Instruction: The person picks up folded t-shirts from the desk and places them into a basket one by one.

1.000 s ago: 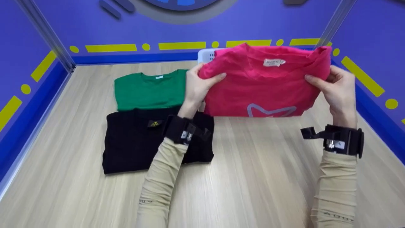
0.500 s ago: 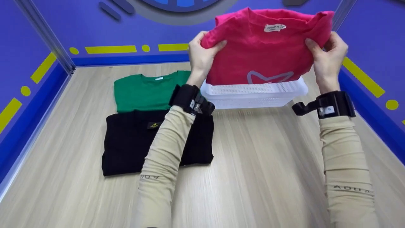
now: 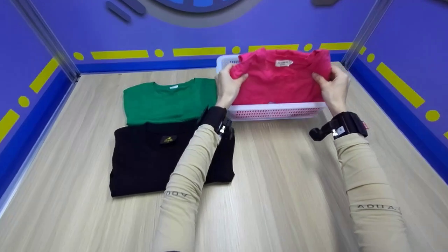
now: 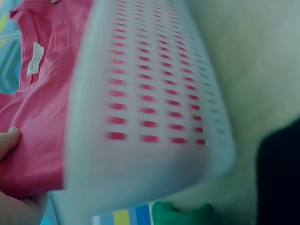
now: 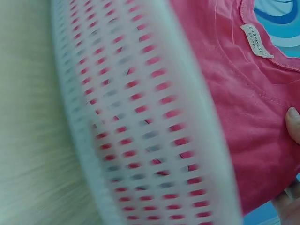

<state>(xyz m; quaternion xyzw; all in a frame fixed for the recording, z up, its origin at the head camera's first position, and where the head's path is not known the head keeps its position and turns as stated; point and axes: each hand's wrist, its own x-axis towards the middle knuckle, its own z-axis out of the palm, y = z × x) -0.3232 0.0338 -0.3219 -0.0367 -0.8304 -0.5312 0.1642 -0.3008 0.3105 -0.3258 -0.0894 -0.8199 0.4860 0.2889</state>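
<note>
A folded pink T-shirt (image 3: pixel 280 82) stands partly inside a white perforated basket (image 3: pixel 276 111), its collar and white label above the rim. My left hand (image 3: pixel 228 84) pinches the shirt's left shoulder, thumb in front. At the other shoulder, my right hand (image 3: pixel 334 87) grips the cloth the same way. Pink fabric shows through the slots of the basket wall (image 4: pixel 145 93) in the left wrist view. The right wrist view has the shirt (image 5: pixel 253 122) rising past the basket's rim, with the right thumb on it. The lower part of the shirt is hidden behind the basket's front wall.
A folded green T-shirt (image 3: pixel 169 101) lies on the wooden table (image 3: pixel 266 196) left of the basket. In front of it is a folded black T-shirt (image 3: pixel 147 164), partly under the left forearm. Blue panels (image 3: pixel 196 35) enclose the back and sides.
Both hands first lifted the pink T-shirt above the basket, then lowered it inside. The hands also came closer together, and the right one shifted left. The green and black T-shirts stayed put.
</note>
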